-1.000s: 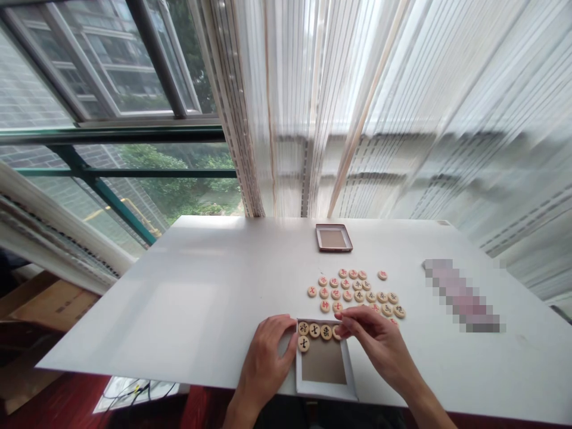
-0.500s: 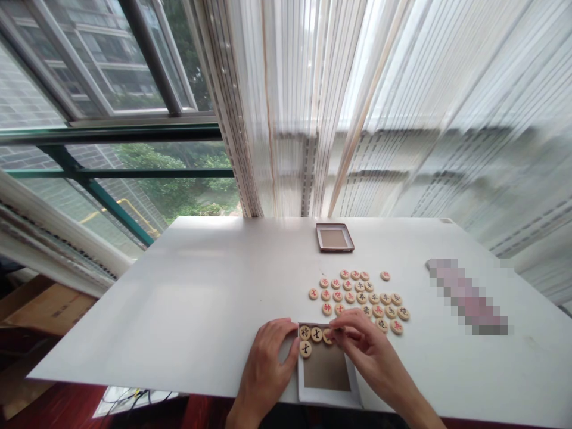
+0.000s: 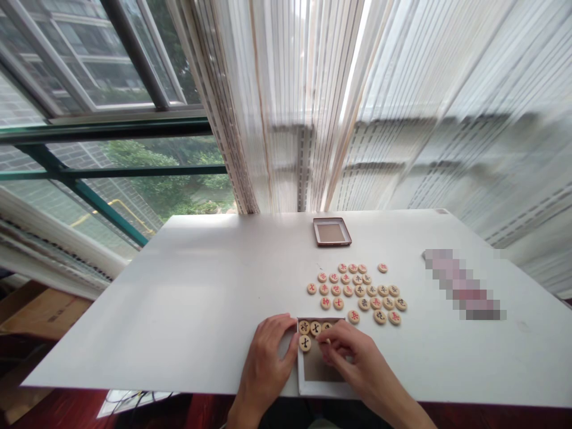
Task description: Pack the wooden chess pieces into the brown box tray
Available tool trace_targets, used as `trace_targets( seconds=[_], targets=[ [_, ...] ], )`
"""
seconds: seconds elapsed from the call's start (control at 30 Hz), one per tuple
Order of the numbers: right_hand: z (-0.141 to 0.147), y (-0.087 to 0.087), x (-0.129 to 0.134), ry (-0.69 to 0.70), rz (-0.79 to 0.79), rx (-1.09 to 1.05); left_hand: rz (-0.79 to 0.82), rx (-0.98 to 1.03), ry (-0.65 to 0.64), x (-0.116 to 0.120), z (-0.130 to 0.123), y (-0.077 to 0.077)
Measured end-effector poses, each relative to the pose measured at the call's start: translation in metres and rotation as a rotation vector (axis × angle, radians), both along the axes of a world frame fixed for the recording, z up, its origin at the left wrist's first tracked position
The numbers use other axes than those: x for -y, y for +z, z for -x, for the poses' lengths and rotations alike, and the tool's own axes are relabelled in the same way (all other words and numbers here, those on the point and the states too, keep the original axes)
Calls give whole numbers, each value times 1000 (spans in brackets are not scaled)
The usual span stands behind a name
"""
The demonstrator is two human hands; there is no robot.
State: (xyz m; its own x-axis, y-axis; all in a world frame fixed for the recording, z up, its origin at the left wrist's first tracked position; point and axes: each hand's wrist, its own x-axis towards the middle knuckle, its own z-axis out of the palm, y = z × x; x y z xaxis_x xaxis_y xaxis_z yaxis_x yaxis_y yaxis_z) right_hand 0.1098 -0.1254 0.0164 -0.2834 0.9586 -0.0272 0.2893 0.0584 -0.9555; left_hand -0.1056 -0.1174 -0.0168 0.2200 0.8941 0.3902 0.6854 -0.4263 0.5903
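Note:
In front of me is a shallow open box (image 3: 328,387) with a white rim and brown bottom. Several round wooden Chinese chess pieces with black characters lie along its far side, and one more black piece (image 3: 305,343) sits below the corner one. My left hand (image 3: 270,354) is curved against the box's left wall, thumb and fingertips touching the rim and steadying it. Over the inside of the box, my right hand (image 3: 351,351) pinches a Chinese chess piece (image 3: 328,342) by its edge. Its face cannot be read, and this hand hides the box's right part.
Beyond the box, loose red and black pieces (image 3: 348,291) lie spread in uneven rows. A matching box lid (image 3: 332,232) rests open side up farther back. A blurred-out long item (image 3: 462,285) lies on the right of the white table (image 3: 156,310). Curtains and a window stand behind.
My right hand has moved from the box's far edge down toward its middle, with a piece pinched in it. A red piece beyond the box has come into sight. The view has shifted slightly.

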Motion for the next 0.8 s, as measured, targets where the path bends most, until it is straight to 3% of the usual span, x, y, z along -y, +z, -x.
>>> trace_targets(
  seconds=[0.17, 0.8],
  targets=[
    [3, 0, 5, 41, 29, -37, 6, 5, -4, 0, 0, -1],
    [10, 4, 3, 0, -65, 245, 6, 4, 5, 0, 1, 0]
  ],
)
